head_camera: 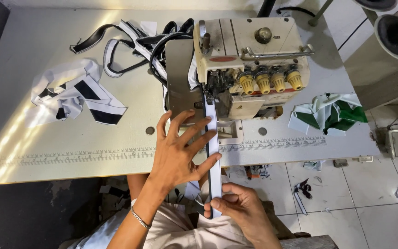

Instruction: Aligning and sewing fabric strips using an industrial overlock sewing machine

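Fabric strip (213, 138): running into overlock machine (249, 69), far end hidden under presser foot.
Left hand (178, 152): fingers spread, pressing flat.
Right hand (238, 207): pinching near end.

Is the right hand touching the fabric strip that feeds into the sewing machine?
Touching. The head view shows the right hand pinching the lower end of the fabric strip between thumb and fingers, below the table edge, with no gap visible.
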